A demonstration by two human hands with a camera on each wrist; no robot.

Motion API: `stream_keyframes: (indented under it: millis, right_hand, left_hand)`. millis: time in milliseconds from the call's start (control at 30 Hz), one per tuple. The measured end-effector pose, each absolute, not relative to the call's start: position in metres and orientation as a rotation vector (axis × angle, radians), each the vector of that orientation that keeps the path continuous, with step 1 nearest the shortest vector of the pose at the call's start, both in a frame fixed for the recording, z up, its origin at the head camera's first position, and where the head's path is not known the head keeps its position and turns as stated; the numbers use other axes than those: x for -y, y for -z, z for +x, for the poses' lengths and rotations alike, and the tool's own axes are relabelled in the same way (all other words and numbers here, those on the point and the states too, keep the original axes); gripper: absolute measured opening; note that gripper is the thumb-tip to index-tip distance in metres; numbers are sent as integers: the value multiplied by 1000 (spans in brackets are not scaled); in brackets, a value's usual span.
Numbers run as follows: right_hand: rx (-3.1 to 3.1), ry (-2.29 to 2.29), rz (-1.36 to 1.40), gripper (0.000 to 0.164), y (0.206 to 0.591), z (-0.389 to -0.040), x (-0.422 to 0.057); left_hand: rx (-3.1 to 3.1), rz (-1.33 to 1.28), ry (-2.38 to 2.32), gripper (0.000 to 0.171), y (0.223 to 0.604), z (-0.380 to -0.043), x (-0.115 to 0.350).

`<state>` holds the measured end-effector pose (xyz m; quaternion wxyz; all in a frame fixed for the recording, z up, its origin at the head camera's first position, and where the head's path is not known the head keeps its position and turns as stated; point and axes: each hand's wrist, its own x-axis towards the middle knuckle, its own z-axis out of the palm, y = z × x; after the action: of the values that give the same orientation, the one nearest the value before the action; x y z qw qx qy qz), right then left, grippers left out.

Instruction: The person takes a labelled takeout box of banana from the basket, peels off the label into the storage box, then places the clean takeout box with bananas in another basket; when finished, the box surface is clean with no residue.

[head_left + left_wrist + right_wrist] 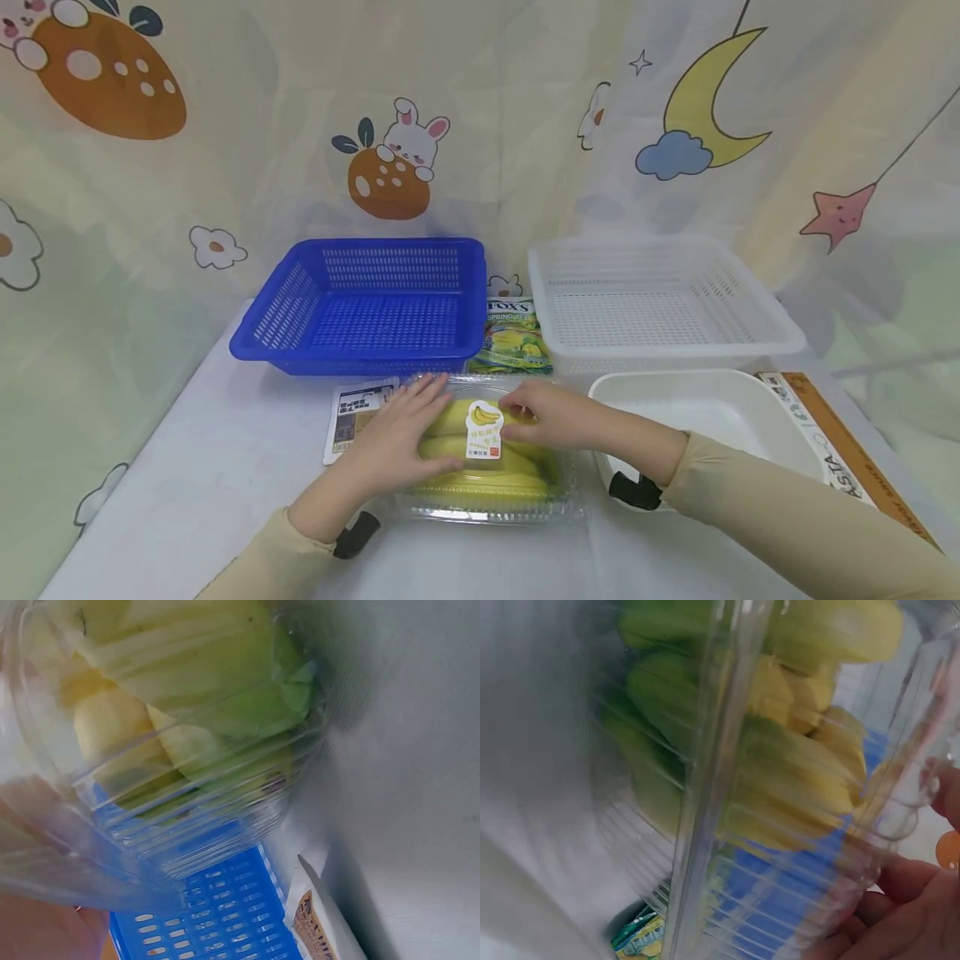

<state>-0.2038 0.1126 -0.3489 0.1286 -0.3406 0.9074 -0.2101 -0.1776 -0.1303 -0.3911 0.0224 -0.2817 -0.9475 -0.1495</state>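
Observation:
A clear plastic clamshell box (517, 514) of bananas (487, 485) sits at the front middle of the white table. On its lid is a white banana sticker (483, 446). My left hand (397, 437) rests over the box's left side, fingers spread and thumb lying across the lid. From the right comes my right hand (558, 417), its thumb and forefinger parted and slightly bent at the sticker's right edge. In the right wrist view, bent fingers (907, 881) show beside the clear lid. Yellow-green fruit (225, 667) shows through the ridged wall in the left wrist view.
Behind the box stand a blue basket (360, 367) and a white basket (675, 354), with a green Fox's candy bag (512, 337) between them. A white tub (720, 408) and an orange-and-white pasta box (847, 442) lie right. A flat white packet (352, 412) lies left.

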Motion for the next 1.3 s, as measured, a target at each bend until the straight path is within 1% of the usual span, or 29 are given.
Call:
stream_keyframes:
  millis: [267,367,667,900,1133,1300]
  right_hand:
    - [-2652,593,-898,36,349,-203,-108]
    - [-2655,598,-905,36,349,-203,-107]
    - [-2629,677,-909,31,350,-201,-108]
    - [-2568,710,-981,26,347,-201,-108]
    - [-2594,683,-1035,29,346,-205,-103]
    - [-2637,623,-951,18,347,-209,-98]
  left_hand:
    - [2928,-879,420,96,391,-178,131]
    - [2935,-876,427,96,389,-177,130]
    - [2937,-879,411,96,389,-176,130]
    - [2944,-876,420,97,388,-175,130]
    - [2944,-874,423,97,388,-175,130]
    - [2950,-874,432,97,386,-175,129]
